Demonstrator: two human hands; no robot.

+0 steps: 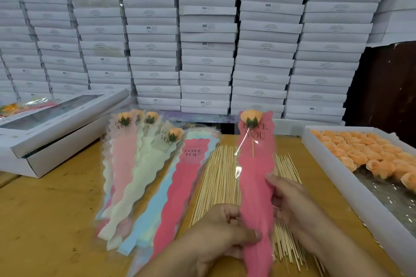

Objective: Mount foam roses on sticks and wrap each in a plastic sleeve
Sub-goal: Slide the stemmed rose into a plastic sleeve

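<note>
An orange foam rose [250,115] on a thin stick sits inside a pink "LOVE YOU" plastic sleeve [255,171], held upright above the table. My left hand [227,229] grips the sleeve's lower part from the left. From the right, my right hand [290,202] holds its edge with curled fingers. Under the sleeve lies a pile of wooden sticks [219,177]. Left of them lie empty sleeves [180,189] and several wrapped roses [126,139] in pale sleeves.
A white tray [351,183] of loose orange foam roses [364,148] stands at the right. Flat white boxes [56,132] lie at the left. A wall of stacked white boxes [207,36] rises behind the wooden table [51,216].
</note>
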